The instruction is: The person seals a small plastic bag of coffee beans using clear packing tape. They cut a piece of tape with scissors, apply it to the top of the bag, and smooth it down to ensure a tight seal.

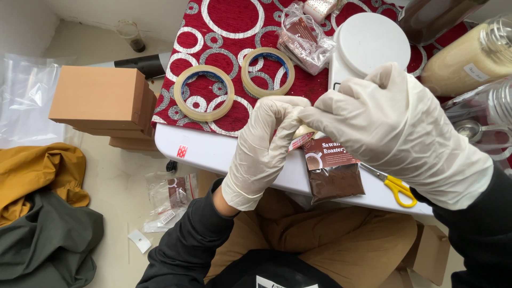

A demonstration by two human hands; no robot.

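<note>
Both gloved hands pinch the top of a clear pouch of brown powder [332, 173]: left hand [266, 146], right hand [397, 128], above the white tabletop [213, 152] beside yellow-handled scissors [392, 184].

Gloved left hand [265, 149] and right hand [397, 125] pinch top of clear pouch [332, 173] of brown powder; scissors [392, 184] beside.

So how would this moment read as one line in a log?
left hand: pinching pouch top | right hand: pinching pouch top | pouch: clear, brown powder, at table edge | scissors: beside pouch
</note>
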